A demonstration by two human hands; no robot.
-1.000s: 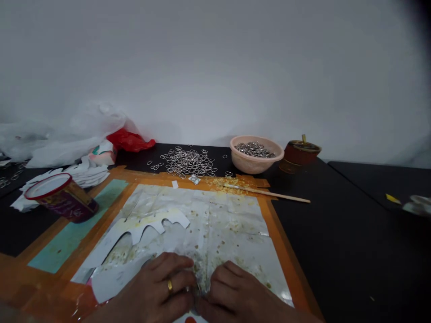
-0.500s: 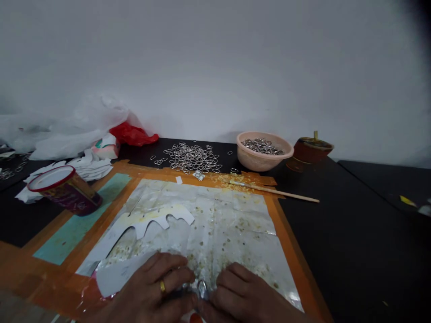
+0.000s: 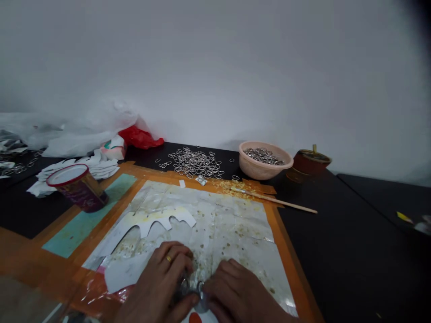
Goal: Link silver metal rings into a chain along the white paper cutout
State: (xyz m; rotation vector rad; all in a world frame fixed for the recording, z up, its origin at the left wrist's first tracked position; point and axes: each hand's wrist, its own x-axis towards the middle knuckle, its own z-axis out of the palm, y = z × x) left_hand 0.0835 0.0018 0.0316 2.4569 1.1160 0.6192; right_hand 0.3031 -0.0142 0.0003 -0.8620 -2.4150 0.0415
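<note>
My left hand (image 3: 170, 276), a gold ring on one finger, curls its fingers low in the middle of the view. Beneath its fingertips shows a shiny metal ring (image 3: 184, 285), partly hidden. Close by on the right, my right hand (image 3: 235, 289) has its fingers folded, pinching a second oval metal ring (image 3: 200, 290) with some greyish material at it. What joins the two rings is too blurred to tell. Below the fingers lies a white piece with an orange-red spot (image 3: 195, 318). Both hands rest over the stained white sheet (image 3: 235, 242).
White cut-out shapes (image 3: 151, 222) lie left on the sheet. Behind are a pile of oval metal rings (image 3: 197, 163), a pink bowl (image 3: 259, 170) of rings, a brush (image 3: 279, 201) and a dark red pot (image 3: 310, 163). A purple tub (image 3: 84, 193) stands left, near white pieces (image 3: 101, 166).
The view has shifted slightly. My left hand has risen more upright, its fingers bunched, and the metal ring beneath it shows more. My right fingers have moved slightly left onto the other ring.
</note>
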